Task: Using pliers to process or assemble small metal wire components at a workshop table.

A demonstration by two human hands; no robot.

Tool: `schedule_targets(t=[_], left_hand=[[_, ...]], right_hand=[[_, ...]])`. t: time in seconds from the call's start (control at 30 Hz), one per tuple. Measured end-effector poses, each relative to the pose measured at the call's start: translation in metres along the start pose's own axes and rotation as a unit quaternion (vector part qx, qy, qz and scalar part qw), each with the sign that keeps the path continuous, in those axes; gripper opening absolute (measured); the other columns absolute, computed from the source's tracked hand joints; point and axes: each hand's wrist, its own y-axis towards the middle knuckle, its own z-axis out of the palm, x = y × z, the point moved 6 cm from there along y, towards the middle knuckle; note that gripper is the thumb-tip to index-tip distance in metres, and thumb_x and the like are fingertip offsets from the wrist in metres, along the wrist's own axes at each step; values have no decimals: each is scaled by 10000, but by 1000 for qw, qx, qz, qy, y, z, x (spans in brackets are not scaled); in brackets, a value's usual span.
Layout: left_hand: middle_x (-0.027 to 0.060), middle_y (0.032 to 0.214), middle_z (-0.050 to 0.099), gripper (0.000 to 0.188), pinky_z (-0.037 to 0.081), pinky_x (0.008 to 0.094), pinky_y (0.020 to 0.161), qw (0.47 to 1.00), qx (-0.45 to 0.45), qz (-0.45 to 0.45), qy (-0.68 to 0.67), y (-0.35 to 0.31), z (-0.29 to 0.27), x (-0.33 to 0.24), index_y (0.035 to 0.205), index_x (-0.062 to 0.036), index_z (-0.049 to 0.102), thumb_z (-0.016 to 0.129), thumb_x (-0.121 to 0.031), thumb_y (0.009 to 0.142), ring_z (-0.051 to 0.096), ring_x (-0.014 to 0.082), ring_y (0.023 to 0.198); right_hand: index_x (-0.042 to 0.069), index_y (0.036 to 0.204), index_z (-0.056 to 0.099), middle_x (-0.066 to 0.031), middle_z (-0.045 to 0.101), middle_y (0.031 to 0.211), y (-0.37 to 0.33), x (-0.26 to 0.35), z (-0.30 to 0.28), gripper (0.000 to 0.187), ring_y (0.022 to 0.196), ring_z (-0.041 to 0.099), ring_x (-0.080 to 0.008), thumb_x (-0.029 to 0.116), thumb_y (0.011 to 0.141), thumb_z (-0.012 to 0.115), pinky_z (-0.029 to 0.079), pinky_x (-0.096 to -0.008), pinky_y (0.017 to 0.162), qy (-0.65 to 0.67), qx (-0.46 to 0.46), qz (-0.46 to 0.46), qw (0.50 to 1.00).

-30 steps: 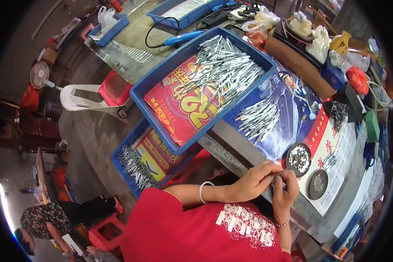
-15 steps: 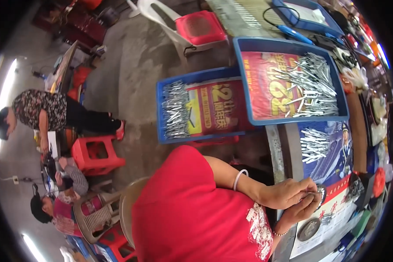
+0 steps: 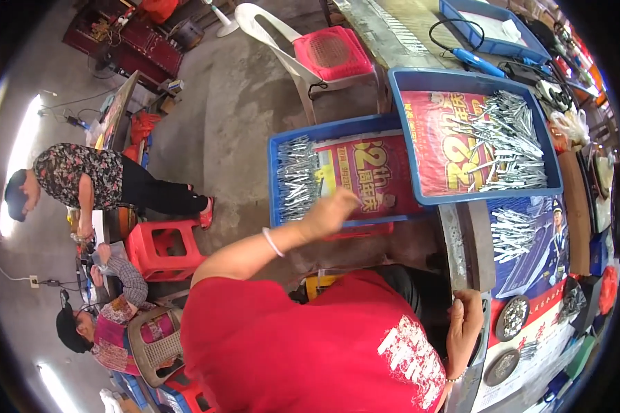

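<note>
My left hand [image 3: 329, 212], wearing a white bangle, hangs over the near edge of a lower blue tray [image 3: 274, 172]. Its fingers are curled closed; whatever they hold is hidden. Slim silvery metal pieces [image 3: 297, 180] lie in rows at that tray's left end. By the bench edge is my right hand [image 3: 466, 318], a beaded bracelet on its wrist. Its fingers are bent together, and anything within them cannot be made out. Close to it on the bench stand a round dark dish [image 3: 512, 319] of small shiny parts and a second round dish [image 3: 501, 367].
An upper blue tray [image 3: 488, 200] holds a heap of slim metal pieces. More pieces [image 3: 514, 235] lie on a blue poster on the bench. A white chair [image 3: 293, 58] with a red seat stands beyond. Two people work at the left near a red stool [image 3: 162, 251].
My hands have parted: the left has swung from the round dish leftward over the lower tray, and the right has drawn back to the bench edge. The view has shifted slightly.
</note>
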Motion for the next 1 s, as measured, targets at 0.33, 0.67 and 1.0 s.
schedule_targets(t=[0.33, 0.67, 1.0], left_hand=[[126, 887, 639, 86, 478, 418, 748, 942, -185, -97, 261, 1, -121, 204, 881, -55, 648, 615, -128, 852, 618, 323, 880], [112, 982, 649, 136, 483, 300, 828, 951, -278, -1, 133, 125, -143, 71, 1016, 4, 645, 549, -40, 930, 623, 198, 909], [141, 944, 628, 161, 492, 302, 766, 919, 100, 374, -78, 390, 36, -230, 1034, -21, 628, 599, -75, 884, 619, 230, 840]], right_hand=[[-27, 911, 555, -132, 528, 802, -1, 17, -6, 97, 711, 511, -239, 69, 918, 545, 407, -314, 660, -31, -14, -40, 999], [-20, 818, 523, -119, 487, 755, -64, -45, -70, 97, 680, 483, -231, -110, 806, 555, 408, -326, 633, -158, -273, -1, 949], [21, 904, 581, -197, 541, 896, -108, -101, -56, 193, 830, 549, -378, 26, 723, 649, 435, -459, 735, -298, -265, 56, 915]])
